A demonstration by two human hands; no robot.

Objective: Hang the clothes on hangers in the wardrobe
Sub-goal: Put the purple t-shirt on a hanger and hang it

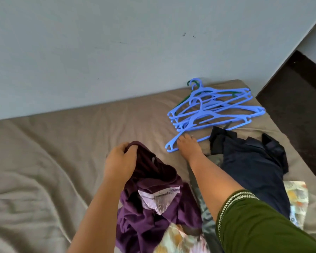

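Note:
A purple garment [153,207] lies crumpled on the bed, and my left hand [119,161] grips its top edge. Beyond it, a pile of several blue plastic hangers [213,110] rests near the wall. My right hand [188,147] reaches over to the nearest blue hanger [173,144], fingertips on its lower end; whether the fingers close around it is hidden. A dark navy garment [252,165] lies to the right of that arm. The wardrobe is not in view.
The bed has a wrinkled brown sheet [53,161] and stands against a grey wall [117,42]. A floral cloth [297,198] lies at the right edge and under the purple garment. Dark floor [299,106] shows past the bed's right side.

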